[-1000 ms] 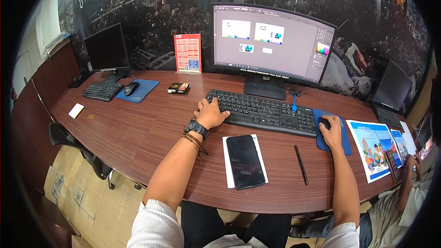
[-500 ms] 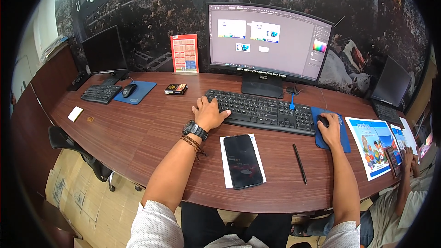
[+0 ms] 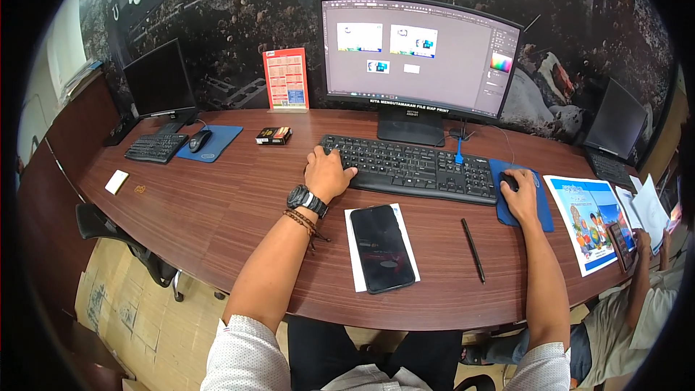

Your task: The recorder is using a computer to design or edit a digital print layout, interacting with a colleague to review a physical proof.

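My left hand (image 3: 327,174) rests on the left end of a black keyboard (image 3: 405,166), fingers over the keys and thumb out to the side; it is open and holds nothing. A black watch and a brown bead bracelet are on that wrist. My right hand (image 3: 521,197) is closed over a black computer mouse (image 3: 511,182) on a blue mouse pad (image 3: 544,210); the hand covers much of the mouse. Behind the keyboard, a curved monitor (image 3: 427,58) shows a design program with several small layouts. A dark smartphone (image 3: 384,250) lies on white paper between my forearms, left of a black stylus pen (image 3: 473,251).
At right, a person's hand (image 3: 641,240) is by a white sheet (image 3: 650,210), near printed colour sheets (image 3: 588,224) and a calculator (image 3: 620,245). Leftward are a small box (image 3: 274,135), a red desk calendar (image 3: 287,80), another keyboard (image 3: 156,147) and a dark monitor (image 3: 159,80).
The person at right has lifted a white sheet off the desk. My left fingers have drawn slightly closer together on the keys. My view has shifted slightly; my right hand stays on the mouse.
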Demonstrator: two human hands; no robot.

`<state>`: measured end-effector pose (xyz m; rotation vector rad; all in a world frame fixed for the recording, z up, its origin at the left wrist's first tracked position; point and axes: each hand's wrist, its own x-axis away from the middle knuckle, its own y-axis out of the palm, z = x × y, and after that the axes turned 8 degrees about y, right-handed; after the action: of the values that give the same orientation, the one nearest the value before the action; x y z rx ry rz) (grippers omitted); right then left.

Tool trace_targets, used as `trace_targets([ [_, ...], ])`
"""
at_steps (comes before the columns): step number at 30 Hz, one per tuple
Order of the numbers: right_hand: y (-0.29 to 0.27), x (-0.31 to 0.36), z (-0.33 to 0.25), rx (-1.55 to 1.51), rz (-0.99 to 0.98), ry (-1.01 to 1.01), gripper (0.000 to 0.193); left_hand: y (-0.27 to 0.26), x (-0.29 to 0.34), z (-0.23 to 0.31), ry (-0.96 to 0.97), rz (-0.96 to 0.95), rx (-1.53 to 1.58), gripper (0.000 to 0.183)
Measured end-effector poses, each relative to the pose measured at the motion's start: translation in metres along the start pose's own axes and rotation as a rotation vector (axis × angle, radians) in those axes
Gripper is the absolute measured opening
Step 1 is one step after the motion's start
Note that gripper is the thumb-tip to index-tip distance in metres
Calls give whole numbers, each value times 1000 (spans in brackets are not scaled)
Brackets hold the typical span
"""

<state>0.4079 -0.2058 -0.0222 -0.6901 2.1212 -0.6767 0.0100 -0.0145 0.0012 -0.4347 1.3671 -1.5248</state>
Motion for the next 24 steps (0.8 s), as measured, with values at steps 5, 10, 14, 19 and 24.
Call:
trace_targets([
  [5, 1, 2, -3, 7, 21, 18, 33, 1, 0, -1, 2, -11, -9, 62],
  [10, 0, 3, -3, 33, 33, 22, 32, 9, 0, -5, 23, 71, -32, 54],
  [14, 1, 2, -1, 49, 31, 27, 31, 10, -1, -6, 18, 69, -27, 54],
  [19, -1, 2, 1, 75, 21, 41, 32, 1, 0, 1, 17, -24, -12, 63],
  [24, -3, -2, 4, 40, -12, -32, 34, 4, -2, -5, 40, 12, -32, 58],
])
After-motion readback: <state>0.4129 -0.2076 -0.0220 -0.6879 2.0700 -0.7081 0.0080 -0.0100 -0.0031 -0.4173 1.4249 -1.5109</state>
